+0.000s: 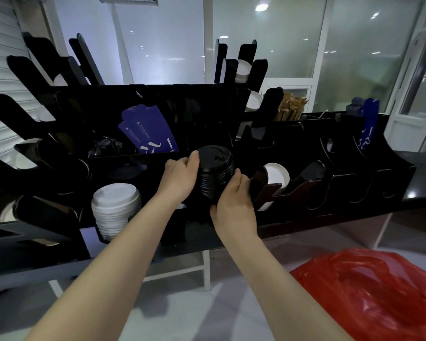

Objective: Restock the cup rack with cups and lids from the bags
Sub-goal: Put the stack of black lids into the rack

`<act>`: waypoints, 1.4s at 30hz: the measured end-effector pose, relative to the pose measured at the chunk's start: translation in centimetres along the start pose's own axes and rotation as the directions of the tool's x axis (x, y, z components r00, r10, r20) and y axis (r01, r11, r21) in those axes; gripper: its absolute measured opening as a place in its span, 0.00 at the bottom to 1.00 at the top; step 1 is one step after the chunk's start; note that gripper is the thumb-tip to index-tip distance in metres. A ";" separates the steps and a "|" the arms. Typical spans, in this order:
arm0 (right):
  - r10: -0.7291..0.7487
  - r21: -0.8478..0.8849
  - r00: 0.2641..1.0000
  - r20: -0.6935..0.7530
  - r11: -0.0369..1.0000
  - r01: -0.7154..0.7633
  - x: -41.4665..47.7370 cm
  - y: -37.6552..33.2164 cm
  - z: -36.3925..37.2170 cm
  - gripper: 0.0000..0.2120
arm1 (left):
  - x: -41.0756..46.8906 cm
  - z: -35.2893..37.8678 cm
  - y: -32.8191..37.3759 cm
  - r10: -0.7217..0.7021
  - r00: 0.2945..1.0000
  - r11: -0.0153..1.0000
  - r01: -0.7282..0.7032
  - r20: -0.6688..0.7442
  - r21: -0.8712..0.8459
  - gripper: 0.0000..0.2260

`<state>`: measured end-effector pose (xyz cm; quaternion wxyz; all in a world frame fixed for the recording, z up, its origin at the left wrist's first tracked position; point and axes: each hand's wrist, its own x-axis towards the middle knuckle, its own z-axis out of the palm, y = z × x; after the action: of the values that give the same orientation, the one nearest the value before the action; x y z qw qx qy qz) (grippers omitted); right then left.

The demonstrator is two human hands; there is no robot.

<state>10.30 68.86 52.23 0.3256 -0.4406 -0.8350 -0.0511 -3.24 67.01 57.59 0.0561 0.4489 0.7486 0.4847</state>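
A stack of black lids (214, 171) stands at the front middle of the black cup rack (342, 193). My left hand (180, 177) grips its left side, thumb up near the top lid. My right hand (234, 205) holds the stack's lower right side from the front. A stack of white lids (115, 207) fills the slot to the left. Black cups with white insides (276, 177) lie tilted in the slot on the right. A red plastic bag (369, 296) lies on the floor at the lower right.
Blue cup sleeves (148, 130) stand in a back compartment, and another blue stack (368, 121) at the far right. Wooden stirrers (289, 107) stand behind. Empty U-shaped slots (357, 188) run along the rack's right end. A white frame (204, 267) supports the counter.
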 end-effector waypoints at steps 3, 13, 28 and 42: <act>0.015 0.026 0.999 -0.034 1.000 -0.015 -0.4 -0.1 -0.5 0.44 | 0.2 0.1 0.5 0.086 0.996 0.996 -0.086 -0.026 -0.010 0.18; -0.038 0.056 0.999 0.016 0.998 0.037 0.0 0.2 -1.2 0.51 | 0.2 0.6 0.2 0.058 0.997 0.992 -0.053 -0.046 0.115 0.18; -0.091 0.074 0.996 -0.010 0.993 0.091 -0.5 0.4 -0.4 0.52 | -0.1 1.0 -0.3 0.134 0.991 0.984 -0.131 -0.020 0.119 0.22; -0.282 0.024 0.959 -0.016 0.959 0.282 -1.2 2.0 -0.5 0.51 | -2.0 0.7 -1.4 0.397 0.916 0.913 -0.400 0.061 0.074 0.18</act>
<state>12.53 69.08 51.53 0.3258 -0.3125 -0.8879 -0.0888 -2.57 65.85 55.50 -0.0464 0.6046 0.6599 0.4437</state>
